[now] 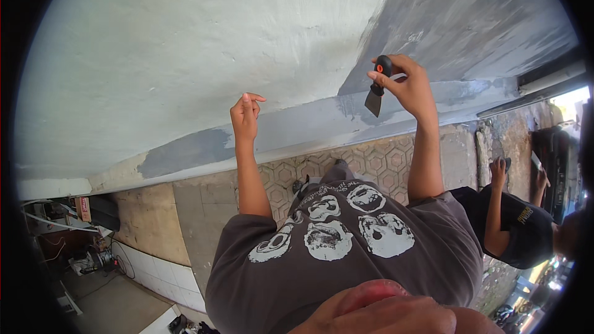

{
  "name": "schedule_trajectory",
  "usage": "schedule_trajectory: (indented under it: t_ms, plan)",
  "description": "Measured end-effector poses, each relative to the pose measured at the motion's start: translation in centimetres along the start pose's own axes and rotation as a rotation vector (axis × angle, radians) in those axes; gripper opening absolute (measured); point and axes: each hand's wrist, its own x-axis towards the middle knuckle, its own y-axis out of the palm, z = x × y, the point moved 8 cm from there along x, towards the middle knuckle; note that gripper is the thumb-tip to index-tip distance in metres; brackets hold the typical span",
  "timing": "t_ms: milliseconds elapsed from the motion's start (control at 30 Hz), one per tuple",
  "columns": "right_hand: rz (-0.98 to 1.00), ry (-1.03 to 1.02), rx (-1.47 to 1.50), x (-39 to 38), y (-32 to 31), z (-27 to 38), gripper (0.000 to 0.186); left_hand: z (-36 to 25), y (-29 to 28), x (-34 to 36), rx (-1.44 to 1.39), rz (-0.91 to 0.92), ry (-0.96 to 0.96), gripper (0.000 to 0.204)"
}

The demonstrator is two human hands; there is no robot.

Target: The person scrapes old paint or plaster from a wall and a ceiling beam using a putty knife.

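Observation:
My right hand [405, 89] is closed round a putty knife [375, 100] with a black handle, an orange-ringed hole and a metal blade pointing down, held in front of the wall [216, 37]. The wall is pale white, with a rough grey-painted area [445, 18] at upper right and grey patches along the lower band [185, 148]. My left hand [246, 114] is raised near the white part, fingers loosely curled with the index bent out to the right, and nothing visible in it.
At right a co-worker in a dark shirt [520, 229] holds tools in both hands. Hexagonal paving [377, 167] runs below the wall. At lower left are cables, machinery [86, 263] and a white tiled ledge [161, 275]. A dark rail [538, 93] edges the wall at right.

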Motion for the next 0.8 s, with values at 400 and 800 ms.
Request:
schedule_trajectory:
  t_ms: [400, 800]
  plan:
    - [0.255, 0.838, 1.159, -16.9, 25.5, -22.1, 0.022, 9.4, -13.9, -9.9, 0.023, -0.047, -0.267, 0.062]
    - [-0.053, 0.519, -0.561, -19.5, 29.1, -27.0, 0.046, 10.1, -15.8, -9.9, 0.088, 0.062, -0.262, 0.063]
